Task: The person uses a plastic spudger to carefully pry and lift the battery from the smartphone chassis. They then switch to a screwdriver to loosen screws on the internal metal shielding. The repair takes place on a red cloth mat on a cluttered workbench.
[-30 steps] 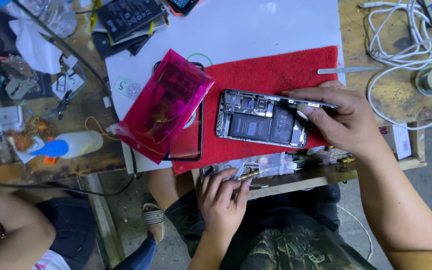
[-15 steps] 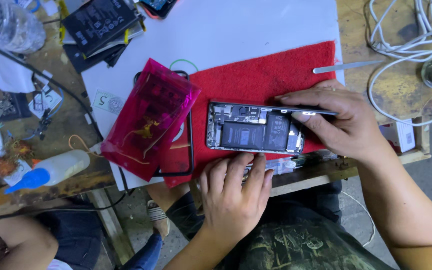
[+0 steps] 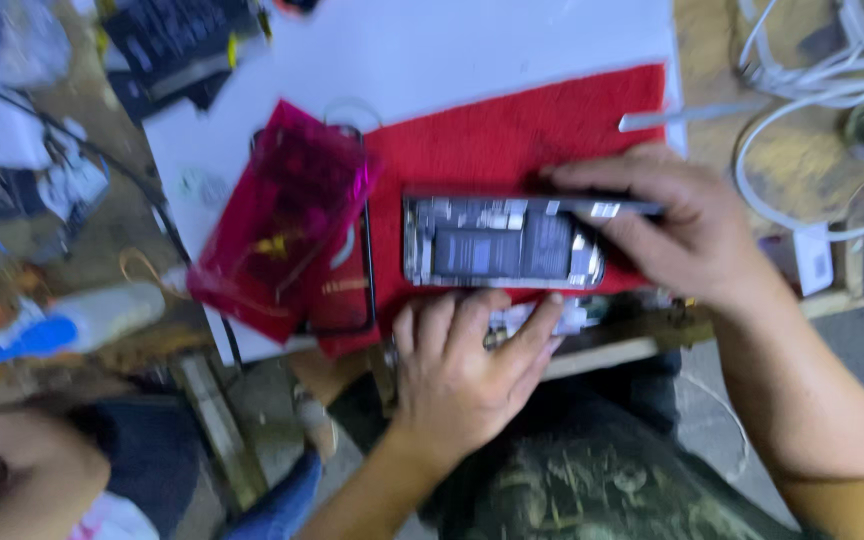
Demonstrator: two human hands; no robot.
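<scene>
An opened phone (image 3: 500,243) with its dark battery and boards showing lies on a red mat (image 3: 512,140). My right hand (image 3: 667,225) grips its right end and holds the lifted screen panel (image 3: 592,207) along the far edge. My left hand (image 3: 462,365) rests at the table's near edge with fingertips touching the phone's near side and a small clear packet (image 3: 542,318). A translucent pink bag (image 3: 282,220) lies over a dark frame just left of the phone.
White sheet (image 3: 472,50) under the mat. White cables (image 3: 812,110) and metal tweezers (image 3: 687,117) at far right. A white squeeze bottle with blue cap (image 3: 72,322) at left, dark phone parts (image 3: 177,50) at top left. Another person's arm (image 3: 12,470) at bottom left.
My left hand has risen from my lap to the phone's near edge. My right hand has kept its grip on the phone. The view has shifted and blurred.
</scene>
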